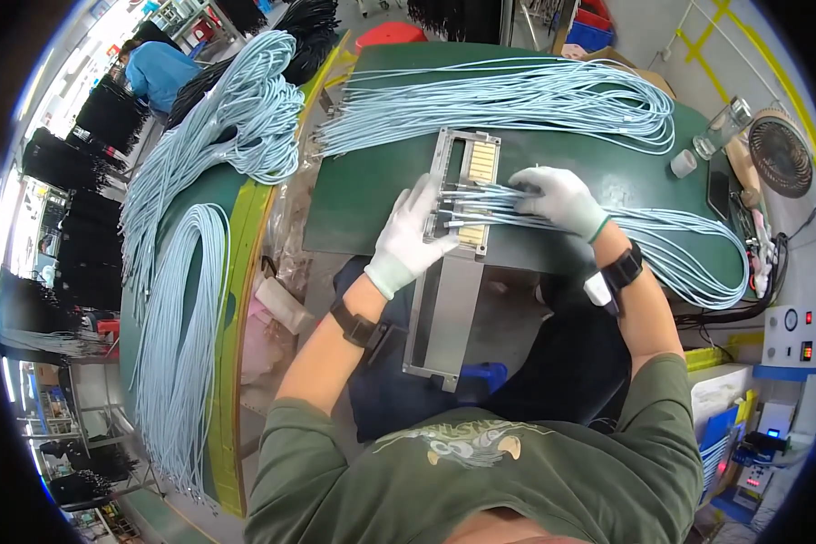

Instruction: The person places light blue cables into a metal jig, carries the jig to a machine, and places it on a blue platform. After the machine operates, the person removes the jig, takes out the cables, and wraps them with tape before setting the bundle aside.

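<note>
One metal frame (451,304) juts past the green worktop's (363,227) near edge. The left hand (410,234), thumb apart from its other fingers, covers part of the frame's left side. The right hand (562,201) has its fingers clamped on one bunch of pale blue cables (503,218), ends lying across the frame. Rightward I count one cup (684,163), one glass jar (722,129), one fan (780,154). Beyond lies another cable bundle (517,102); farther, one person in blue (159,74).

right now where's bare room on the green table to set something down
Bare green tabletop shows left of the left hand, below the upper cable bundle. Another patch lies between the right hand and the white cylinder, above the looped cables. Crowded: between the hands, where cable ends lie over the fixture.
</note>
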The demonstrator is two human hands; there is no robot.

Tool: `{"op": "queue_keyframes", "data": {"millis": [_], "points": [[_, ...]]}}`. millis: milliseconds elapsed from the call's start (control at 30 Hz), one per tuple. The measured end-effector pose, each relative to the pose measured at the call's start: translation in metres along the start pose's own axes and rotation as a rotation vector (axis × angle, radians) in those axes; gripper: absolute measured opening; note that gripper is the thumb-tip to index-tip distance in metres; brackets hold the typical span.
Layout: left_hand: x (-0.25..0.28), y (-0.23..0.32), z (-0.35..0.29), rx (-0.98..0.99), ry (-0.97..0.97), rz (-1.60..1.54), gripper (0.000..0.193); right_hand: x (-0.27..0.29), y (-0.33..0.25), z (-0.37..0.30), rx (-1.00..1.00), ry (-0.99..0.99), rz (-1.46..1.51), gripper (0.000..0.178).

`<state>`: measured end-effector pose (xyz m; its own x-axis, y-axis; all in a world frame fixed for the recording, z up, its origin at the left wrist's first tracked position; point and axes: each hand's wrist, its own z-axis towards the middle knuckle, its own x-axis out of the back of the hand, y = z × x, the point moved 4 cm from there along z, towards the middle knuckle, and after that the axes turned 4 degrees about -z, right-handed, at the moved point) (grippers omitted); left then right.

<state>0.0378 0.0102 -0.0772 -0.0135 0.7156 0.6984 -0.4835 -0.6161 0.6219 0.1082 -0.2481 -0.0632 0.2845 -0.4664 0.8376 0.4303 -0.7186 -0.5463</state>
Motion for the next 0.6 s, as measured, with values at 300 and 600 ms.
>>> {"op": "queue_keyframes", "data": {"millis": [300,600], "points": [[0.01,-0.003,0.0,0.099,-0.004,-0.225,0.098,0.017,-0.033,-0.006,0.202,0.343,-0.188,0.041],[0.008,-0.012,-0.003,0.142,0.138,-0.36,0.068,0.006,-0.005,0.003,0.055,0.473,-0.191,0.02]]}}
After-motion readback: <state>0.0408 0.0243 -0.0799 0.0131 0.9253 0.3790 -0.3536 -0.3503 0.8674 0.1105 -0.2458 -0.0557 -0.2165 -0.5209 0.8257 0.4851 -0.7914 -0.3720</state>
